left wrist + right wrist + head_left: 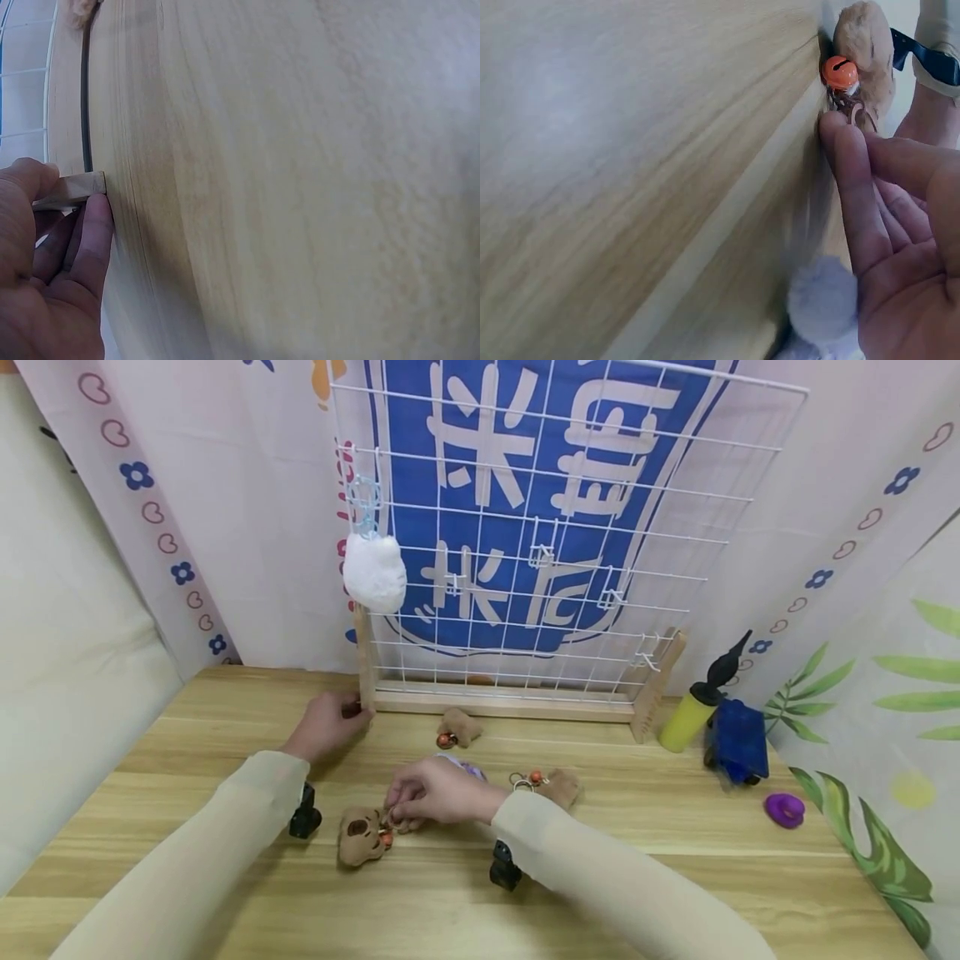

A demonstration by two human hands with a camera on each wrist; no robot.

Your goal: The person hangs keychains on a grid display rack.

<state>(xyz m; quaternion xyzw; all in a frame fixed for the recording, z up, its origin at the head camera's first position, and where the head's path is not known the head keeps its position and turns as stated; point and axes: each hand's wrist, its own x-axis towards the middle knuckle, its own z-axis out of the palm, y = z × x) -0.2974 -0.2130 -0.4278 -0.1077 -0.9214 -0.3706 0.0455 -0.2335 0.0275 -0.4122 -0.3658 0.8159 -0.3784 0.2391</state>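
A white wire grid rack [480,518] stands in a wooden base [502,703] at the back of the table. My left hand [322,728] is at the rack's left end. In the left wrist view its thumb and fingers grip the tip of the wooden foot [79,186] from both sides. Nearer the front, my right hand [444,792] pinches the ring end of a brown bear plush keychain [357,837]. The bear lies on the table, an orange bell [841,73] beside it. Something purple and white [463,766] is partly hidden behind my right hand.
Two more brown plush keychains lie near the rack, one plush [461,727] before the base, another [561,787] by my right sleeve. A white plush [375,575] hangs at upper left among several hooks. At right are a yellow pump [684,722], blue toy cart [738,742] and purple hat [784,809].
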